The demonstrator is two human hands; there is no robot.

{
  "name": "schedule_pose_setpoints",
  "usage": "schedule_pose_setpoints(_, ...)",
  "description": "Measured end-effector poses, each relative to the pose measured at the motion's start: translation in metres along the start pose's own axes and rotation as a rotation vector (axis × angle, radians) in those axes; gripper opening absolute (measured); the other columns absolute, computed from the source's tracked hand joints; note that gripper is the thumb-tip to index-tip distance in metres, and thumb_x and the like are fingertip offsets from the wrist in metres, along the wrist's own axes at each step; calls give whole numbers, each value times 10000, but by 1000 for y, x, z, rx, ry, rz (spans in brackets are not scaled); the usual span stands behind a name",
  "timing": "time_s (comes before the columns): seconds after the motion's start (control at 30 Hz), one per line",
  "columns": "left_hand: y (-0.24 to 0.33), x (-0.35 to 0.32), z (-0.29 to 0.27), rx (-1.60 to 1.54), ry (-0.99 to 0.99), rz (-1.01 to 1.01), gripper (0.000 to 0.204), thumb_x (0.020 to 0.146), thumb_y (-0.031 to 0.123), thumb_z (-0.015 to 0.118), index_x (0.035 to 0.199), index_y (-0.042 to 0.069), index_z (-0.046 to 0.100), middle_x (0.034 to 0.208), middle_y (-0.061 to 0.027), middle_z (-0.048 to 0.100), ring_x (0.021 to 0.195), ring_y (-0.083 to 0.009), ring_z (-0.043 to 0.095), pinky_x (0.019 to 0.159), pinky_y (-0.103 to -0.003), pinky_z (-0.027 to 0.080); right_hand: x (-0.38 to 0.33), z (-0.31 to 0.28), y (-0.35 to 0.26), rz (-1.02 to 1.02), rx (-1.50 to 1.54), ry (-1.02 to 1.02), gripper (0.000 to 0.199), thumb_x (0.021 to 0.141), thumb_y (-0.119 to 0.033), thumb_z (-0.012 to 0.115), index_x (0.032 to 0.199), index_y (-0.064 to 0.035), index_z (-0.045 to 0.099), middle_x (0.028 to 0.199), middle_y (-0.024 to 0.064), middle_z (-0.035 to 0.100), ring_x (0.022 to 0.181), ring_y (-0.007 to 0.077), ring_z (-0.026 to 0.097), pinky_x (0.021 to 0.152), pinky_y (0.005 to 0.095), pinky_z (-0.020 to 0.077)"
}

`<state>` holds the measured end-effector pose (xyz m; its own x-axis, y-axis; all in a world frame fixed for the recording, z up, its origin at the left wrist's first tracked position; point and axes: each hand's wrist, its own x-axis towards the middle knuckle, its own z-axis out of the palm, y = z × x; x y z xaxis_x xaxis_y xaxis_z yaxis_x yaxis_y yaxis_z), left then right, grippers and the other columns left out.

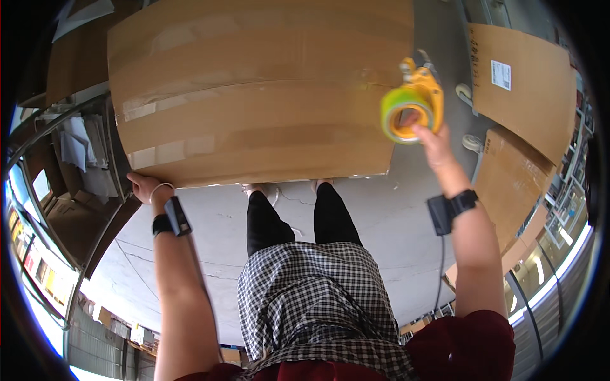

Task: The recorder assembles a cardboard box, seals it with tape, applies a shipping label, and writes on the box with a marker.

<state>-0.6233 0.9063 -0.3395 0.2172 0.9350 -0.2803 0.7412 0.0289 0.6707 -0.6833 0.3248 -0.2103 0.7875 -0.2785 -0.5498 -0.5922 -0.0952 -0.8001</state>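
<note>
A large brown cardboard box (254, 108) fills the upper middle, with strips of glossy clear tape across its top face. My left hand (145, 187) is closed at the box's near left corner, its fingers partly hidden. Over by the right edge of the box, my right hand (435, 143) grips a yellow tape dispenser (432, 89) loaded with a yellow-green roll of tape (395, 101). The dispenser's head points away from me, and motion blurs it a little.
Cardboard boxes (521, 95) stand at the right, with white caster wheels (471, 143) beside them. On the left is a dark-framed rack (105, 152) holding cardboard and papers (75, 146). My feet are on the grey floor (210, 222) at the box's near edge.
</note>
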Motion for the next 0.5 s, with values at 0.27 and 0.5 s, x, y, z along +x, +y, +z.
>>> schedule_pose_setpoints(0.27,-18,-144,-11,-442,-318,-195,841,932,649,432,1434,-24,378,1481,-132,408,1288,-273,454,1066,-368,368,5,98,19,-297,-47,46,230,716,-62,518,942,-27,543,765,33,569,699,131,527,677,264,457)
schedule_pose_setpoints(0.5,-109,-414,18,-302,-730,-240,515,903,345,664,1249,-14,534,1264,-141,569,1133,-229,542,981,-361,425,1,128,9,-286,-123,29,278,720,-59,526,995,-27,551,809,28,568,739,119,528,709,253,455)
